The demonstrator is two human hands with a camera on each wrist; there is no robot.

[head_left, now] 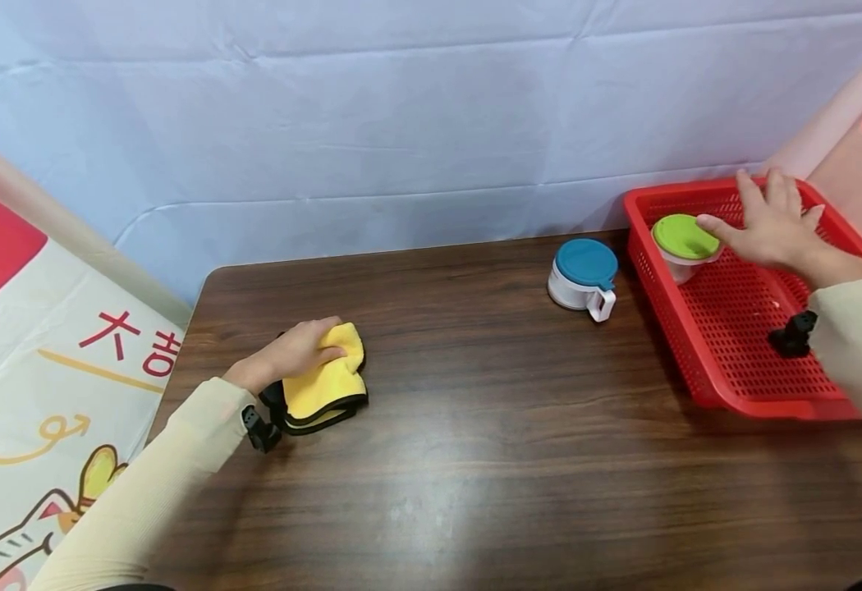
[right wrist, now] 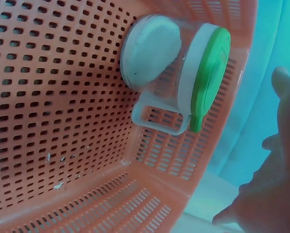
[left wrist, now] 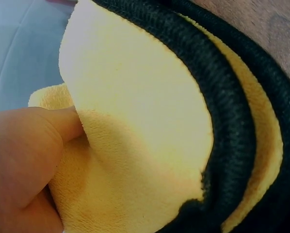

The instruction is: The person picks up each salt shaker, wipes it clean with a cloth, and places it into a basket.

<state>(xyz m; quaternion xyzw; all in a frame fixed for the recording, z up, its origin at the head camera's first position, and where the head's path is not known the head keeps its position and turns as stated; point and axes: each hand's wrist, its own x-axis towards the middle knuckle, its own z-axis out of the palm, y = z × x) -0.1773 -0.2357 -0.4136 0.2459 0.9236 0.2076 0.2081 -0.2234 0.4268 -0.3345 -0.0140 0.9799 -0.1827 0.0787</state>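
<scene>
left hand (head_left: 294, 353) pinches yellow cloth (head_left: 326, 386) between thumb and fingers, right hand (head_left: 774, 230) hovers, fingers apart, near green-lidded jar (head_left: 685, 241)

Head: above and left of red perforated plastic basket (head_left: 786, 408), facing forward-down, wide.
Left wrist: left of basket, close on yellow plush black-edged cloth (left wrist: 145, 97).
Right wrist: over basket, near, facing into it.
Shared with head: basket (right wrist), cloth (left wrist).

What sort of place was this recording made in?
Probably a staged tabletop recording corner, judging by the wood-grain table, the plain pale sheet behind it and the cartoon-printed sheet at the left.
</scene>
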